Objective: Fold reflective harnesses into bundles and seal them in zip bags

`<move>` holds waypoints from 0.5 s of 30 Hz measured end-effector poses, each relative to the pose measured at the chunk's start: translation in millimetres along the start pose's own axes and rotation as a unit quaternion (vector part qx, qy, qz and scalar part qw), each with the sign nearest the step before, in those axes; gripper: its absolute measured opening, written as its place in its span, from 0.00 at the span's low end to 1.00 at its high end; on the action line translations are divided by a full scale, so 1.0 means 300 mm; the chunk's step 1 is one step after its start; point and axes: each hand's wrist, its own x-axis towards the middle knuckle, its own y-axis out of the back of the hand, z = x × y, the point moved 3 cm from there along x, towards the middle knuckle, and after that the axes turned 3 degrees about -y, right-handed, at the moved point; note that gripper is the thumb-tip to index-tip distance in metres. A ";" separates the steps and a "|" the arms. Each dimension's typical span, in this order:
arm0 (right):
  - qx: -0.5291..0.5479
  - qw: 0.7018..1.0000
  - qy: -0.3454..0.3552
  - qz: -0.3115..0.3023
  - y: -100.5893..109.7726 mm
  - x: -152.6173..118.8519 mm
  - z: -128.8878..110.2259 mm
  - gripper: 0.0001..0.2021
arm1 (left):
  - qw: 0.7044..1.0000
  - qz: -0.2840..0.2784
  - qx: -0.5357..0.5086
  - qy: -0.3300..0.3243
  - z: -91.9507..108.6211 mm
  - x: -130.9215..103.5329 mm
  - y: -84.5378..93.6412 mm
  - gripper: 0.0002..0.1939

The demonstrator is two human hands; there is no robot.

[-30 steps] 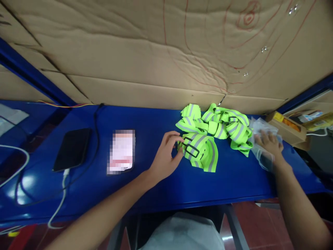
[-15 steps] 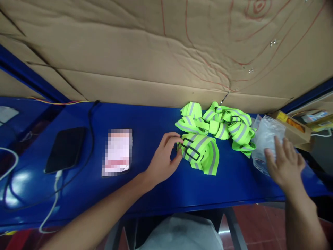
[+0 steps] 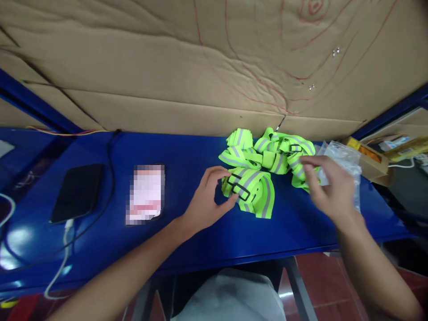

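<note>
Thumb and fingers of my left hand (image 3: pixel 210 196) curve round the left side of a folded lime-green strap (image 3: pixel 265 196) with a grey stripe and black buckles (image 3: pixel 240 191), gripping it on the blue table. Over the right end of a heap of similar straps (image 3: pixel 276 161) is my right hand (image 3: pixel 329 187), its thumb and fingers apart with nothing seen between them. Part of the heap and of a clear plastic bag (image 3: pixel 347 156) is hidden behind that hand.
A phone with a blurred screen (image 3: pixel 145 194) and a black device (image 3: pixel 76 191) with a white cable lie to the left. An open cardboard box (image 3: pixel 371 165) stands at the right. Brown cardboard (image 3: pixel 150 67) lines the back.
My right hand has moved left from the plastic bag to the strap heap. My left hand has closed in on the folded strap's edge. The whole view has shifted slightly.
</note>
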 end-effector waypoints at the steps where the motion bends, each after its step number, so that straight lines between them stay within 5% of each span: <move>1: 0.042 0.996 0.072 -0.037 -0.055 0.018 -0.071 0.10 | 1.000 -0.008 0.005 0.002 -0.003 -0.004 -0.011 0.32; 4: 0.122 0.979 0.138 -0.084 -0.228 0.020 -0.198 0.08 | 0.997 -0.047 0.045 0.032 -0.021 -0.015 -0.056 0.47; 7: 0.210 0.965 0.118 -0.103 -0.342 -0.025 -0.235 0.13 | 0.990 -0.078 0.080 0.089 -0.048 -0.017 -0.093 0.48; 15: 0.225 0.958 0.141 -0.112 -0.340 -0.055 -0.218 0.30 | 0.974 -0.033 -0.106 0.196 -0.103 0.012 -0.052 0.39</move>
